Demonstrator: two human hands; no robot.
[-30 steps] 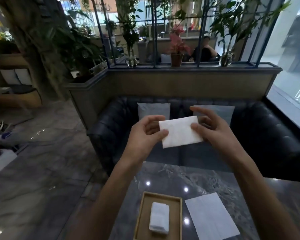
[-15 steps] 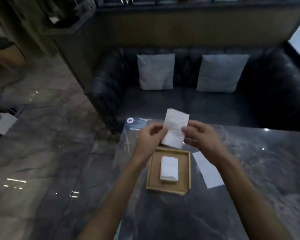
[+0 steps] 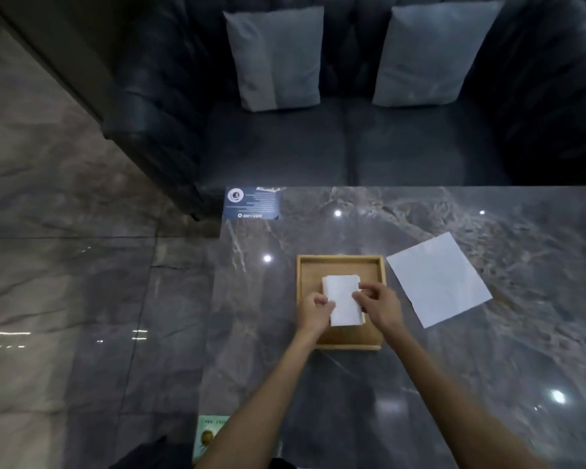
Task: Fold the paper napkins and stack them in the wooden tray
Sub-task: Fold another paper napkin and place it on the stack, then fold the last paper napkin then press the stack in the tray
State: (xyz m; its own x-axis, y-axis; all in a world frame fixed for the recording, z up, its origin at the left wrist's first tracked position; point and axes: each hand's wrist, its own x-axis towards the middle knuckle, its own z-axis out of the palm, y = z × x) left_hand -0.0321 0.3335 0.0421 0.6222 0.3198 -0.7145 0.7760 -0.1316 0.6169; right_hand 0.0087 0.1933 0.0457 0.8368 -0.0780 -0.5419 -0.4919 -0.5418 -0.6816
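A folded white napkin (image 3: pixel 341 296) lies over the stack inside the wooden tray (image 3: pixel 340 263), which sits on the dark marble table (image 3: pixel 420 384). My left hand (image 3: pixel 313 313) pinches the napkin's left edge, and my right hand (image 3: pixel 379 304) pinches its right edge. Both hands are low over the tray. The earlier stack is hidden under this napkin except for a thin edge at the top. To the right of the tray an unfolded white napkin (image 3: pixel 438 279) lies flat on the table.
A dark blue card (image 3: pixel 252 203) sits at the table's far left corner and a green card (image 3: pixel 208 434) at its near left edge. Beyond the table stands a dark sofa (image 3: pixel 352 147) with two grey cushions (image 3: pixel 274 55). Glossy floor lies to the left.
My hands have come down from chest height with the folded napkin and now hold it on the stack in the tray. The camera has tilted down toward the table.
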